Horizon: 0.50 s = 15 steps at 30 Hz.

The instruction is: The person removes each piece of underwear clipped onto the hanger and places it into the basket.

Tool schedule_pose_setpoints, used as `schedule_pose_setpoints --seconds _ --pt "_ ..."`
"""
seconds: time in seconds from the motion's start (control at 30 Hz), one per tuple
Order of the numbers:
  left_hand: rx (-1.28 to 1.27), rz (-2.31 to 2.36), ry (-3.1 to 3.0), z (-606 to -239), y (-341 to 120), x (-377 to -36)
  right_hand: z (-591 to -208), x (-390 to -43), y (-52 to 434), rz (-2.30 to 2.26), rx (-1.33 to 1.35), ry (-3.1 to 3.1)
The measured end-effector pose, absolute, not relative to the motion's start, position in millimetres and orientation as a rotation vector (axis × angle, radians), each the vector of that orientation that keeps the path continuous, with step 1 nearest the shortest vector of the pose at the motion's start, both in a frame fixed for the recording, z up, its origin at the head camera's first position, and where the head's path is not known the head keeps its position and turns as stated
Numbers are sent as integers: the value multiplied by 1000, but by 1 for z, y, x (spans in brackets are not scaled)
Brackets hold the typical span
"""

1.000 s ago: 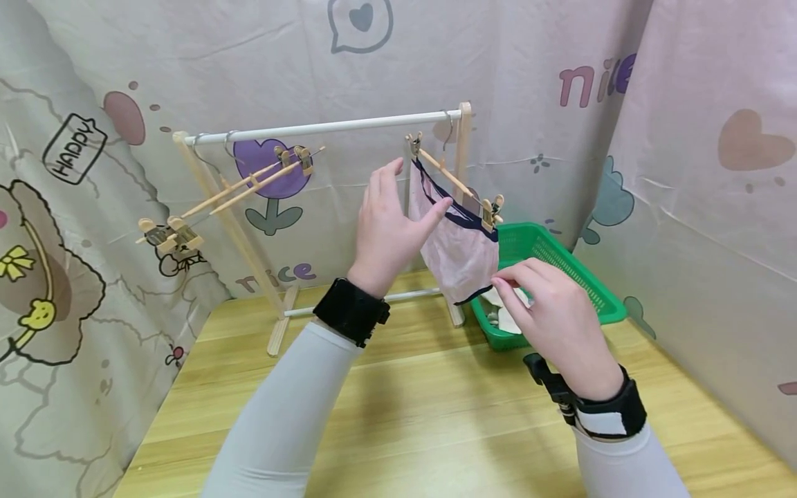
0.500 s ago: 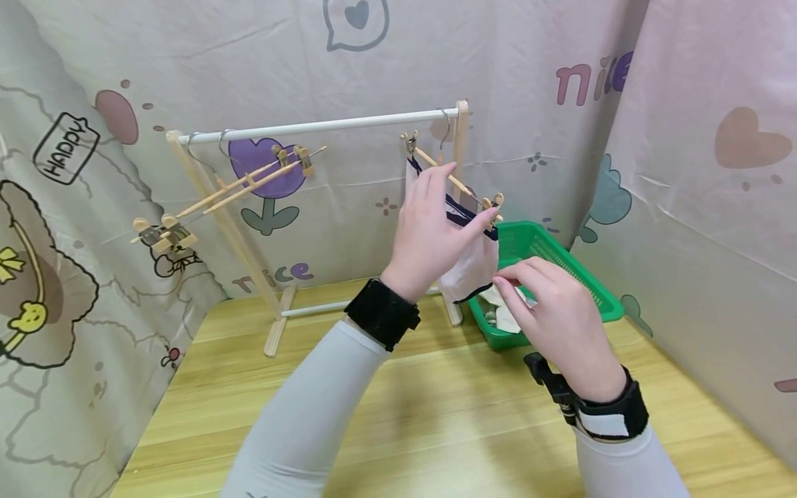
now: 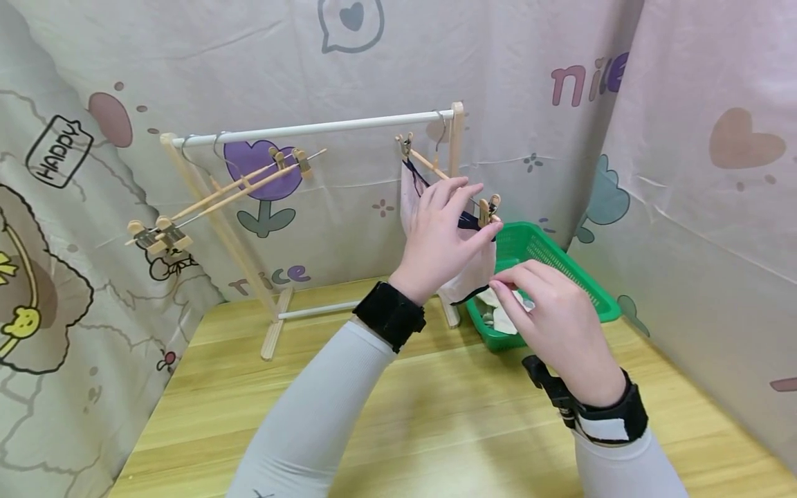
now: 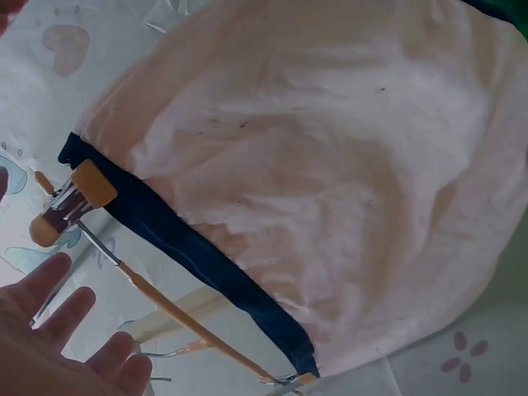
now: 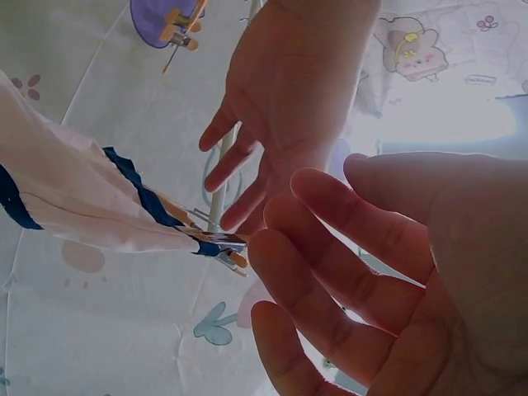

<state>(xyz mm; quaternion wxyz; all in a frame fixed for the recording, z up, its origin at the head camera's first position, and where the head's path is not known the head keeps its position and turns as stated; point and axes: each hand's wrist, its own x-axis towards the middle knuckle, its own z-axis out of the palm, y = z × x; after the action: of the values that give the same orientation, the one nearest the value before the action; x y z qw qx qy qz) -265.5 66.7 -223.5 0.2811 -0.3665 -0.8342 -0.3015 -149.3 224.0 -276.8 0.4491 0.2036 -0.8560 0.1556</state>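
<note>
In the head view, your spread left hand (image 3: 438,238) hides part of the wrinkled pink garment (image 3: 478,268); your right hand (image 3: 557,318) curls loosely, empty.

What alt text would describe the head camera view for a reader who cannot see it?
A person's left hand and right hand hover by pale pink, dark-edged underpants clipped to a hanger on a rack. Two other hangers hang at the rack's left end; a green basket holding white cloth stands on the wooden table.

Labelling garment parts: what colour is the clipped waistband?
Waistband: dark navy blue, clearest in the left wrist view.
</note>
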Motion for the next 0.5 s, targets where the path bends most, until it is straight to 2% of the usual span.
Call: schedule_pose_setpoints --seconds 0.5 --pt "-968 -805 -2295 -238 72 -269 -276 -148 224 391 519 -2113"
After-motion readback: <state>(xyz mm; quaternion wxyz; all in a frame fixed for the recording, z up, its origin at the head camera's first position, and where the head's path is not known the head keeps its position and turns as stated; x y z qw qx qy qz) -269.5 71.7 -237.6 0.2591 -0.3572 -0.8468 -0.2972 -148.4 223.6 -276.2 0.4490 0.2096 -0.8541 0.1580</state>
